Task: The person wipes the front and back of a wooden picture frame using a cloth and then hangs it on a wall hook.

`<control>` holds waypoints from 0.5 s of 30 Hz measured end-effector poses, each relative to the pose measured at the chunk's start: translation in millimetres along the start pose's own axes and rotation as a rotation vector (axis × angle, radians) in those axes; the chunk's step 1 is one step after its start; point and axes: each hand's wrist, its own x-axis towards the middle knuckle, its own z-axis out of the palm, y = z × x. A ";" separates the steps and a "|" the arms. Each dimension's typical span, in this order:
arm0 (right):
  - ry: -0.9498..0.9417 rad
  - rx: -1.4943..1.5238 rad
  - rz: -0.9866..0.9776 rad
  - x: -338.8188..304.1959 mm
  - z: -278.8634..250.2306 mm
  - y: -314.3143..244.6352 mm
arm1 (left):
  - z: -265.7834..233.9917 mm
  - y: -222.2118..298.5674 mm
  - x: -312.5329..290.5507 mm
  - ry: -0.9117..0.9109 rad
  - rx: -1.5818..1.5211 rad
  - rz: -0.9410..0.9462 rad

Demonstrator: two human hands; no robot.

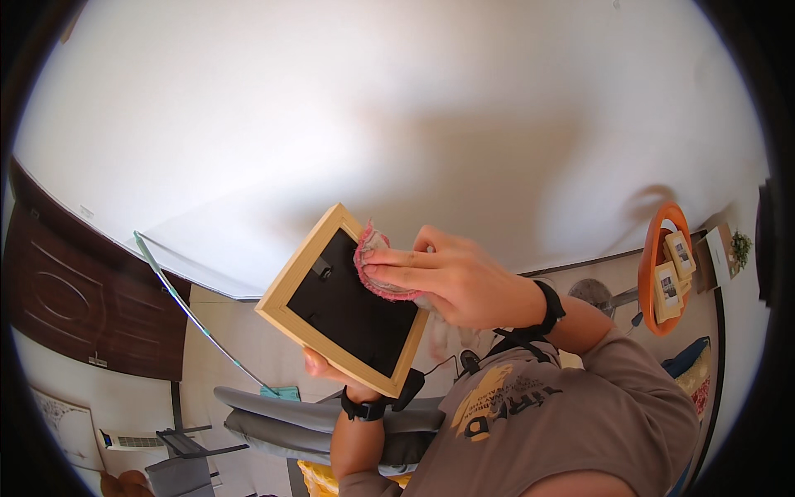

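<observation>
A light wooden picture frame [302, 255] is held up tilted in front of me, its black backing board [348, 319] facing me. My left hand [325, 366] grips the frame from below at its lower edge; most of its fingers are hidden behind the wood. With bent fingers, my right hand [468, 277] presses a pink-edged greyish cloth [387, 288] against the upper right part of the backing. A small metal hanger [325, 271] shows on the board. Dark bands circle both my wrists.
At right, an orange tray-like surface [648, 277] carries several more wooden frames [667, 291]. A small green plant [740, 248] stands beyond it. A white wall [331, 99] rises in front. Grey sofa [265, 427], thin curved glass edge [199, 323] and dark door [99, 306] are at left.
</observation>
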 end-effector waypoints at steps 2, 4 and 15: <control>-0.010 -0.161 0.100 -5.1 5.1 -5.7 | -0.2 -2.4 1.2 0.203 0.423 0.094; -0.059 -0.160 0.093 -16.6 8.4 -16.3 | -6.6 -3.7 4.8 0.260 0.341 0.201; 0.532 1.583 0.649 -35.6 -36.1 11.9 | 13.2 5.5 18.5 -0.214 0.050 0.060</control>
